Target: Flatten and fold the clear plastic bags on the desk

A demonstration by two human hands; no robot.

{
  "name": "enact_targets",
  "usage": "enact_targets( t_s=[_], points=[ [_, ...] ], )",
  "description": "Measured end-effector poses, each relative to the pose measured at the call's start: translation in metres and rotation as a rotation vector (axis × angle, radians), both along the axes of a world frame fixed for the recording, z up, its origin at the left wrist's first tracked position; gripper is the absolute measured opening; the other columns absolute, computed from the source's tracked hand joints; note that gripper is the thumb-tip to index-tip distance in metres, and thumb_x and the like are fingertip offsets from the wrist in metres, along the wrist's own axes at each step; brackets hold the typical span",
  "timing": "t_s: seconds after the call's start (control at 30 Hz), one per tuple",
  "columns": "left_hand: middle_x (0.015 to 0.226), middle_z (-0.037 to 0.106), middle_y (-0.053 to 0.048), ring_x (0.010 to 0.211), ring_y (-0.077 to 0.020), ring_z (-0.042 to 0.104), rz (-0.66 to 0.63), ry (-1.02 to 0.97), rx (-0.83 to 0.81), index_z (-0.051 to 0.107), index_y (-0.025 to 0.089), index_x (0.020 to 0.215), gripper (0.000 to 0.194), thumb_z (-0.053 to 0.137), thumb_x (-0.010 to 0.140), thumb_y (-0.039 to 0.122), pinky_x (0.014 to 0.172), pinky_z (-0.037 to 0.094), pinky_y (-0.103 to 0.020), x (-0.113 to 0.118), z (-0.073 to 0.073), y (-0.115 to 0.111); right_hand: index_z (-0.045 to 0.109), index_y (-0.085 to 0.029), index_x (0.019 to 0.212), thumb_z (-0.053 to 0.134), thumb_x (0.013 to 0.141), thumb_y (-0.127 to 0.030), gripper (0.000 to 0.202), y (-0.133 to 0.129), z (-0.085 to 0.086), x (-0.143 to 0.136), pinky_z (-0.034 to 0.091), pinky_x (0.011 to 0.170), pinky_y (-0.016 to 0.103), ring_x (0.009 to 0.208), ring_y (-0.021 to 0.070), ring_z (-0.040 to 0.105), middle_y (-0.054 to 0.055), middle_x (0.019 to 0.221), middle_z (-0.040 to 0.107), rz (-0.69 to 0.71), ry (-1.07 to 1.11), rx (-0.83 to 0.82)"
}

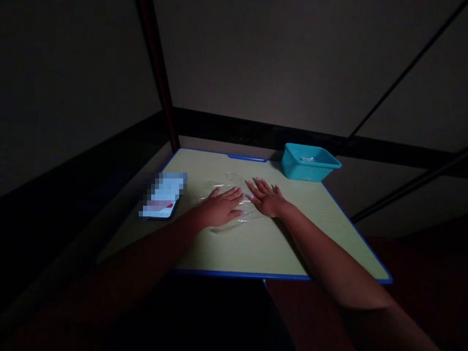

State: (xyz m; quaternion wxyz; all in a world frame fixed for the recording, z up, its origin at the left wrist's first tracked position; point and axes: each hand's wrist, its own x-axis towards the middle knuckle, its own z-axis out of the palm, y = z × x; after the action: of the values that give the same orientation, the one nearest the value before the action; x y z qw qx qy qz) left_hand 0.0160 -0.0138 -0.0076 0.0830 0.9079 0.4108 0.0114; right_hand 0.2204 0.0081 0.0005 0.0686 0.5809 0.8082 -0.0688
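A clear, crinkled plastic sheet or bag [234,225] lies flat on the pale table. On its left part rests my left hand [222,207], palm down with the fingers spread. My right hand [268,199] lies palm down over its right side, fingers apart and pointing away from me. The fingertips of the two hands nearly meet near the middle of the plastic. Parts of the plastic under both hands are hidden.
The table [234,258] has a blue edge. A turquoise basket [307,170] with something pale inside stands at its back right corner. A lit phone [166,197], partly pixelated, lies at the left edge. Dark walls rise behind.
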Motion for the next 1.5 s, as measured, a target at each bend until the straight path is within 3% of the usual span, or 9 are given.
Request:
enact_targets(
  t_s=[0.27, 0.43, 0.6, 0.83, 1.0, 1.23, 1.33, 1.5],
  points=[
    [0.152, 0.012, -0.004, 0.140, -0.0229, 0.007, -0.164, -0.023, -0.046, 0.021, 0.029, 0.143, 0.063, 0.039, 0.088, 0.055, 0.107, 0.009, -0.055, -0.006, 0.003, 0.007, -0.001, -0.034, 0.145, 0.013, 0.091, -0.056, 0.060, 0.014, 0.001, 0.021, 0.003, 0.103, 0.063, 0.138, 0.0229, -0.008, 0.001, 0.153, -0.008, -0.108, -0.065, -0.044],
    [0.151, 0.014, -0.003, 0.140, -0.0256, 0.007, -0.187, -0.028, -0.128, 0.019, 0.032, 0.143, 0.070, 0.044, 0.084, 0.061, 0.105, 0.005, -0.060, -0.008, 0.003, 0.007, 0.000, -0.030, 0.146, 0.014, 0.091, -0.055, 0.062, 0.018, 0.001, 0.029, -0.003, 0.101, 0.065, 0.138, 0.0247, -0.009, 0.003, 0.152, -0.009, -0.151, -0.100, 0.054],
    [0.152, 0.012, -0.002, 0.140, -0.0271, 0.003, -0.187, -0.037, -0.148, 0.017, 0.033, 0.143, 0.083, 0.052, 0.075, 0.066, 0.104, -0.002, -0.061, -0.009, 0.002, 0.007, 0.002, -0.027, 0.147, 0.018, 0.091, -0.055, 0.064, 0.005, 0.003, 0.012, -0.003, 0.101, 0.064, 0.139, 0.0252, -0.006, 0.005, 0.152, -0.007, 0.006, -0.028, 0.151],
    [0.152, 0.008, -0.005, 0.139, -0.0318, 0.000, -0.197, -0.003, -0.134, 0.017, 0.032, 0.144, 0.108, 0.061, 0.055, 0.076, 0.104, -0.005, -0.061, -0.009, -0.002, 0.011, 0.003, -0.028, 0.147, 0.019, 0.092, -0.056, 0.064, -0.012, -0.003, -0.008, 0.001, 0.104, 0.062, 0.139, 0.0251, 0.002, 0.006, 0.153, 0.000, 0.226, 0.110, 0.084],
    [0.152, -0.002, -0.008, 0.139, -0.0334, 0.000, -0.147, 0.042, -0.136, 0.007, 0.026, 0.146, 0.117, 0.057, 0.054, 0.079, 0.104, -0.001, -0.061, -0.011, -0.002, 0.011, -0.001, -0.029, 0.146, 0.019, 0.088, -0.063, 0.070, 0.001, -0.001, 0.007, 0.004, 0.103, 0.063, 0.139, 0.0257, -0.003, 0.006, 0.153, -0.003, 0.096, 0.054, -0.041],
    [0.150, -0.008, -0.014, 0.139, -0.0334, -0.002, -0.086, 0.083, -0.140, 0.001, 0.020, 0.146, 0.128, 0.058, 0.049, 0.080, 0.105, -0.001, -0.060, -0.015, 0.002, 0.009, -0.005, -0.029, 0.145, 0.038, 0.071, -0.078, 0.099, 0.016, 0.013, 0.043, 0.006, 0.100, 0.067, 0.137, 0.0324, -0.009, 0.006, 0.151, -0.012, -0.041, -0.033, -0.177],
    [0.150, -0.004, -0.016, 0.139, -0.0322, 0.000, -0.053, 0.074, -0.117, 0.003, 0.016, 0.146, 0.124, 0.056, 0.054, 0.079, 0.105, -0.003, -0.058, -0.012, 0.006, 0.006, -0.002, -0.027, 0.146, 0.042, 0.071, -0.076, 0.100, 0.017, 0.014, 0.046, 0.003, 0.098, 0.070, 0.137, 0.0346, -0.009, 0.008, 0.152, -0.010, -0.081, -0.051, -0.109],
    [0.152, 0.002, -0.011, 0.140, -0.0291, 0.002, 0.039, 0.003, -0.044, 0.008, 0.016, 0.146, 0.095, 0.036, 0.076, 0.074, 0.106, -0.004, -0.057, -0.009, 0.009, 0.004, 0.000, -0.022, 0.147, 0.022, 0.092, -0.048, 0.064, 0.003, 0.010, 0.017, -0.003, 0.101, 0.066, 0.138, 0.0279, -0.007, 0.007, 0.152, -0.005, -0.035, 0.040, 0.182]
  ],
)
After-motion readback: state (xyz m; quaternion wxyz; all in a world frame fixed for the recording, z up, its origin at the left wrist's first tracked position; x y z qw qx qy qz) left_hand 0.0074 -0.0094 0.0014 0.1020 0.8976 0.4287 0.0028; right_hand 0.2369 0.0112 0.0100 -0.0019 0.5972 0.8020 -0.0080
